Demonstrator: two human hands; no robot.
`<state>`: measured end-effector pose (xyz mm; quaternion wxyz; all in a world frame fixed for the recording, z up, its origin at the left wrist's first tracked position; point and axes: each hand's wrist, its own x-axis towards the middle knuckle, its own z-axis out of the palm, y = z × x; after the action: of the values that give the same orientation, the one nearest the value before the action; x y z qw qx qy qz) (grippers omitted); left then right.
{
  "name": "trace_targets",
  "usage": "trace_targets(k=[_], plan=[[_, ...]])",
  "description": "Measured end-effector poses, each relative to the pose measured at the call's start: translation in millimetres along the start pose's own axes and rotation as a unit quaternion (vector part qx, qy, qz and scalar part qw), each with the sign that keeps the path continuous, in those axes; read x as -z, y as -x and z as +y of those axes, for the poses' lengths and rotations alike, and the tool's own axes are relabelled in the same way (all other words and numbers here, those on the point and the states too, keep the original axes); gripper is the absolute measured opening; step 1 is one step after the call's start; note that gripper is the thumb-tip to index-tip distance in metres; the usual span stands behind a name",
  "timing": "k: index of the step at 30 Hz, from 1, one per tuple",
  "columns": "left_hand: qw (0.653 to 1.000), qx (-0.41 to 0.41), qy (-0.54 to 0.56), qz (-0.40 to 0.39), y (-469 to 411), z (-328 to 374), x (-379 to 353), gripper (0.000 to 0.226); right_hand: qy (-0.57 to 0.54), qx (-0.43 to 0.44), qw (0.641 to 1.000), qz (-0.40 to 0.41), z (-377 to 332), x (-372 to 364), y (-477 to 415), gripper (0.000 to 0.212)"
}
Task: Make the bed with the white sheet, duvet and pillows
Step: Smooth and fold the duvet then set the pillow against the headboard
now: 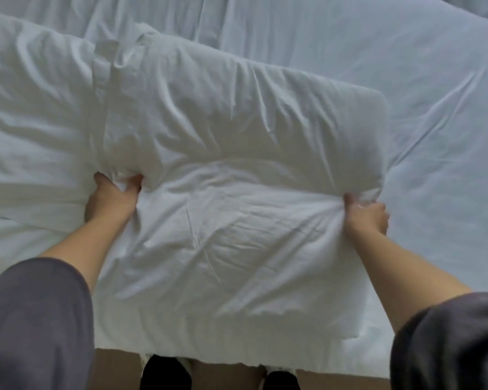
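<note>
A person leans over a bed, both hands bunching a white pillow (237, 192) by its sides: left hand (110, 198) pinching one edge, right hand (366, 212) the other. The pillow lies on the white duvet (406, 94), beside a second pillow (34, 114).

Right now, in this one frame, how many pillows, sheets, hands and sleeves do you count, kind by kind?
Pillows: 2 (held pillow, second pillow lying to its left)
Sheets: 1 (white sheet)
Hands: 2 (left hand, right hand, both gripping the held pillow)
Dark sleeves: 2 (left sleeve, right sleeve)
Total: 7
</note>
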<state>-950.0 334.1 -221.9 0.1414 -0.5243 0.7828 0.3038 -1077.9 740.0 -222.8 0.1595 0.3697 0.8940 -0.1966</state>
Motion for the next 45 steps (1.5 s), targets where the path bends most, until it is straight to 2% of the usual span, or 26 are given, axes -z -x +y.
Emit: trace_targets(k=[2,3,7,10,11,13,14,16,18,20,23,25,26,27,29,31,37,38,40,43,45], plan=[[1.0,-0.012,-0.007,0.004,3,3,0,0.073,-0.027,0.028,0.999,-0.004,9,11,-14,0.039],[1.0,-0.023,-0.004,0.009,6,6,-2,0.068,-0.032,0.045,0.998,0.006,15,19,-21,0.032],[0.992,-0.115,0.057,-0.016,30,24,-23,0.049,0.001,0.046,0.998,0.053,49,64,-53,0.027],[0.993,-0.081,0.079,-0.025,39,34,-55,0.048,0.064,0.022,0.997,0.026,71,83,-81,0.023],[0.997,-0.046,0.068,-0.002,39,36,-64,0.048,0.082,0.025,0.996,0.02,74,83,-86,0.024],[0.996,-0.001,0.019,0.087,43,43,-76,0.052,0.099,0.071,0.992,0.027,73,73,-89,0.042],[0.991,-0.014,-0.009,0.133,49,47,-79,0.058,0.105,0.12,0.987,0.035,67,66,-82,0.051],[0.972,-0.131,-0.052,0.187,65,58,-86,0.071,0.119,0.251,0.96,0.039,49,48,-61,0.059],[0.926,-0.313,-0.112,0.18,82,78,-94,0.075,0.158,0.367,0.917,0.026,25,29,-42,0.064],[0.856,-0.456,-0.193,0.15,90,107,-106,0.074,0.198,0.443,0.874,0.017,-3,10,-29,0.065],[0.758,-0.565,-0.295,0.138,76,163,-129,0.071,0.247,0.536,0.806,0.038,-51,-17,-31,0.066],[0.714,-0.579,-0.369,0.14,51,199,-139,0.069,0.261,0.569,0.777,0.065,-85,-26,-46,0.066],[0.715,-0.561,-0.391,0.144,35,210,-141,0.069,0.267,0.568,0.775,0.077,-99,-29,-58,0.065],[0.733,-0.531,-0.397,0.153,18,214,-140,0.071,0.27,0.555,0.782,0.088,-107,-31,-72,0.064],[0.779,-0.462,-0.39,0.167,-15,202,-140,0.075,0.269,0.498,0.818,0.104,-101,-37,-102,0.064],[0.81,-0.411,-0.38,0.176,-38,171,-143,0.077,0.267,0.439,0.851,0.106,-79,-45,-124,0.066],[0.862,-0.301,-0.372,0.17,-32,124,-131,0.075,0.269,0.36,0.888,0.094,-33,-35,-119,0.067],[0.869,-0.3,-0.354,0.171,-22,124,-125,0.074,0.252,0.352,0.898,0.084,-31,-29,-108,0.068],[0.869,-0.371,-0.293,0.146,16,126,-124,0.074,0.204,0.381,0.9,0.053,-21,-25,-73,0.066],[0.817,-0.506,-0.267,0.077,85,113,-153,0.073,0.184,0.487,0.854,0.017,5,-41,-11,0.061],[0.799,-0.515,-0.305,0.061,101,86,-174,0.07,0.2,0.514,0.834,0.024,28,-57,4,0.062]])
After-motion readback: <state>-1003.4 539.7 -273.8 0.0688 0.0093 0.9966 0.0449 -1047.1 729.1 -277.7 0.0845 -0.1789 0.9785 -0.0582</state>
